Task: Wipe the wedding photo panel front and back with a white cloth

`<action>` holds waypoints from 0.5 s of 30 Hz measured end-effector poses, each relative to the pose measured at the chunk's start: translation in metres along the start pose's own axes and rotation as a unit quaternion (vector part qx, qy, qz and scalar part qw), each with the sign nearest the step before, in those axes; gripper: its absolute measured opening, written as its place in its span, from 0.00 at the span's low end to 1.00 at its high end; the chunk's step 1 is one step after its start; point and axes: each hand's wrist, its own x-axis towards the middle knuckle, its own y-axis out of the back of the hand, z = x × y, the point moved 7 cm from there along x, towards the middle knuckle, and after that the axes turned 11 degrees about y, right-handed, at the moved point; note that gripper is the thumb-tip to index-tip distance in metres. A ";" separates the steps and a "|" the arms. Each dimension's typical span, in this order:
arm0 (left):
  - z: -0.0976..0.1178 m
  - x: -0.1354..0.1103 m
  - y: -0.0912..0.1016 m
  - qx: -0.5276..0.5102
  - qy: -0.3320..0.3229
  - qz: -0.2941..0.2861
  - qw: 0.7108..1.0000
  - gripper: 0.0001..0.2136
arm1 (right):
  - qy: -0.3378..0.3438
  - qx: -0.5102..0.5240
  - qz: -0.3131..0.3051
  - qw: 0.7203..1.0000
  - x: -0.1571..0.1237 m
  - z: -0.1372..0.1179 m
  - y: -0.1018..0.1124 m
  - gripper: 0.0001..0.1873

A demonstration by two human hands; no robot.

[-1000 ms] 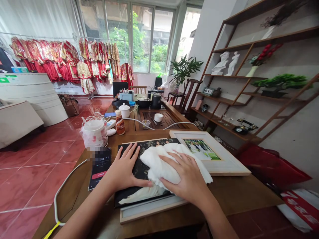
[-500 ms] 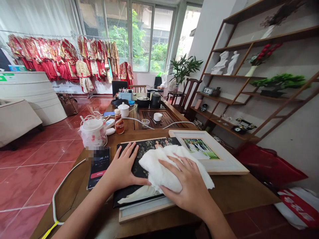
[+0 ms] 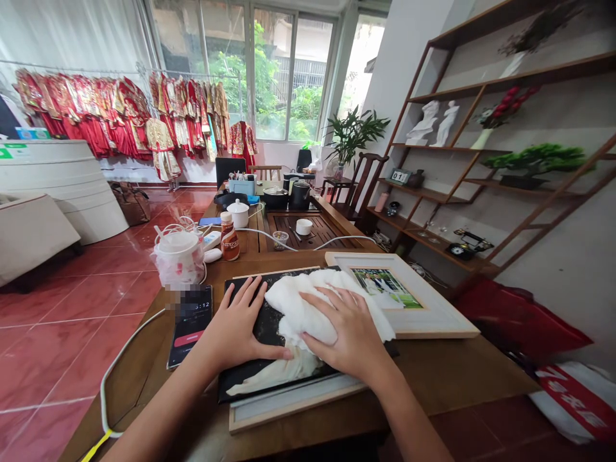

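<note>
Our left hand point(image 3: 235, 327) lies flat on a glossy black rectangular photo panel point(image 3: 264, 330), its fingers spread and gripping nothing. Our right hand point(image 3: 347, 337) presses open-palmed on a crumpled soft white cloth point(image 3: 301, 308), fingers apart, not clamped on it. The cloth sits across the middle of the panel, between our hands. The panel rests on a pale wooden frame point(image 3: 298, 403) on a brown wooden table point(image 3: 457, 372). At 2 o'clock, a wide cream picture frame point(image 3: 423, 324) holding a wedding photograph lies just beside the panel. At 10 o'clock lies a black smartphone point(image 3: 192, 327) showing digits, and at 11 o'clock stand a white plastic-wrapped tub point(image 3: 178, 256) and a brown-labelled bottle point(image 3: 230, 239).
</note>
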 end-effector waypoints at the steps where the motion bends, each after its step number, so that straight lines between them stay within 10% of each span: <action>1: 0.000 0.000 0.000 0.001 0.003 -0.002 1.000 0.57 | 0.003 -0.001 -0.001 1.000 -0.003 -0.002 0.000 0.31; 15: 0.001 0.000 0.000 -0.003 -0.002 -0.017 1.000 0.58 | 0.000 -0.009 -0.006 1.000 -0.004 0.002 0.000 0.31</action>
